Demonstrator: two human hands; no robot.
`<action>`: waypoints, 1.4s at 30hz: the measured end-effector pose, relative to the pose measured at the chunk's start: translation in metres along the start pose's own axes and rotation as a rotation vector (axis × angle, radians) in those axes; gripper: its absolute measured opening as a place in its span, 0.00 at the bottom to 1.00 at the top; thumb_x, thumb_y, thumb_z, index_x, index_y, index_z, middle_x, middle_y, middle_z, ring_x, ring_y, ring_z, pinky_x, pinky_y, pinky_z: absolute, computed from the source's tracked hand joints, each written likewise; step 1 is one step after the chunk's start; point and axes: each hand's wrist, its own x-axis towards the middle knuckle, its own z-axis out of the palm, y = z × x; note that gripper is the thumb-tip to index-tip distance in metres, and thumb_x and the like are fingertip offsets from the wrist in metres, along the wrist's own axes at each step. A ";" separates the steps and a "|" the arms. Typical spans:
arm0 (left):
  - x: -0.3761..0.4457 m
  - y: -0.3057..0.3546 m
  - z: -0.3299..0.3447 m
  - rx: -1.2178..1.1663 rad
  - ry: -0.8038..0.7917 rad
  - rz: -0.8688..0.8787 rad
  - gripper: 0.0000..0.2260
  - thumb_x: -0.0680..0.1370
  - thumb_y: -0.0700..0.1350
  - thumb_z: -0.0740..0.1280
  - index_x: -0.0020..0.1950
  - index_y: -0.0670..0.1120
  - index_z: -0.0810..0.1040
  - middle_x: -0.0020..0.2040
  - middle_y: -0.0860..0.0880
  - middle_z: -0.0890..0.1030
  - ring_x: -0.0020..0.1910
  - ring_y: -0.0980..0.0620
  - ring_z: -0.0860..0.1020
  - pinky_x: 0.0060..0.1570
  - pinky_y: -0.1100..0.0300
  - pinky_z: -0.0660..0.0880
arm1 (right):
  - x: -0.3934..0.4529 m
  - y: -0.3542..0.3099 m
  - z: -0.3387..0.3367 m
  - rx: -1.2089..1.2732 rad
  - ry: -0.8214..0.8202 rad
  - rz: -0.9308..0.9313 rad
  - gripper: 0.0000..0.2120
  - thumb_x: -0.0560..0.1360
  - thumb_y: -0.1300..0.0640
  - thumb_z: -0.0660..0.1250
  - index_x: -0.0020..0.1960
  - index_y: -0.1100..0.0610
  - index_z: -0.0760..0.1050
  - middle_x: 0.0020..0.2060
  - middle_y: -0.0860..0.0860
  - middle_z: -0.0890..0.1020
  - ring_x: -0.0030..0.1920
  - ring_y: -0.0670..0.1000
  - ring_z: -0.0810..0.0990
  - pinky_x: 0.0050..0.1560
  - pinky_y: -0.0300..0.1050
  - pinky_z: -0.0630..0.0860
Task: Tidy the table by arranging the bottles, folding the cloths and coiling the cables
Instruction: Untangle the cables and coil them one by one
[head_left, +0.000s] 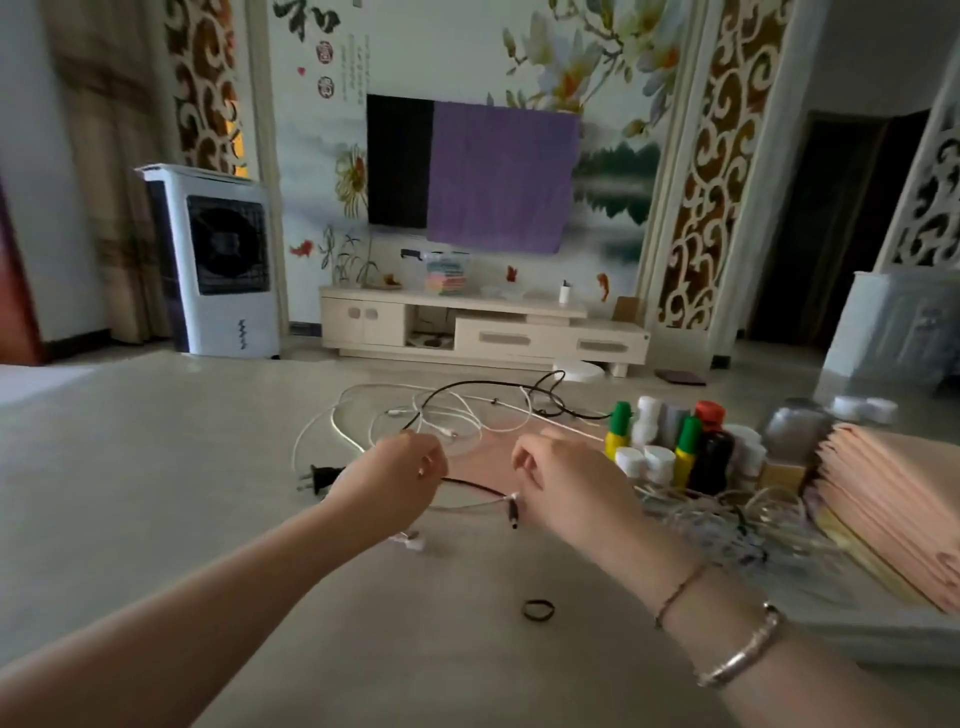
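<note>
Both hands pinch the black cable (470, 484), left hand (395, 475) and right hand (566, 483) stretching it between them, and it could snag on the white cables (441, 415) lying just past her fingers.

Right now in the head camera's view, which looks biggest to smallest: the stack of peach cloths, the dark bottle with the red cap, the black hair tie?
1. Stack of peach cloths, though nearness to the camera helps.
2. Dark bottle with the red cap.
3. Black hair tie, smallest despite lying closest.
</note>
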 end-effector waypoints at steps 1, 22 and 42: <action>-0.002 -0.018 -0.007 0.006 0.014 -0.025 0.09 0.77 0.41 0.61 0.49 0.52 0.80 0.50 0.55 0.78 0.44 0.53 0.78 0.47 0.58 0.76 | 0.009 -0.011 0.011 0.029 -0.054 -0.008 0.07 0.77 0.59 0.61 0.51 0.52 0.76 0.49 0.47 0.77 0.48 0.51 0.77 0.42 0.43 0.72; -0.005 -0.084 -0.020 -0.200 0.103 0.103 0.13 0.74 0.36 0.66 0.53 0.52 0.80 0.45 0.57 0.75 0.34 0.60 0.73 0.44 0.62 0.73 | 0.046 -0.047 0.064 -0.006 -0.389 -0.020 0.04 0.71 0.53 0.66 0.42 0.46 0.71 0.44 0.43 0.76 0.51 0.48 0.73 0.52 0.44 0.69; -0.015 -0.060 -0.019 -0.540 0.174 0.013 0.07 0.78 0.34 0.64 0.46 0.44 0.79 0.36 0.49 0.81 0.37 0.47 0.83 0.43 0.56 0.77 | 0.054 -0.027 0.054 0.972 -0.101 0.232 0.15 0.81 0.49 0.58 0.51 0.59 0.77 0.37 0.53 0.80 0.31 0.47 0.77 0.35 0.40 0.77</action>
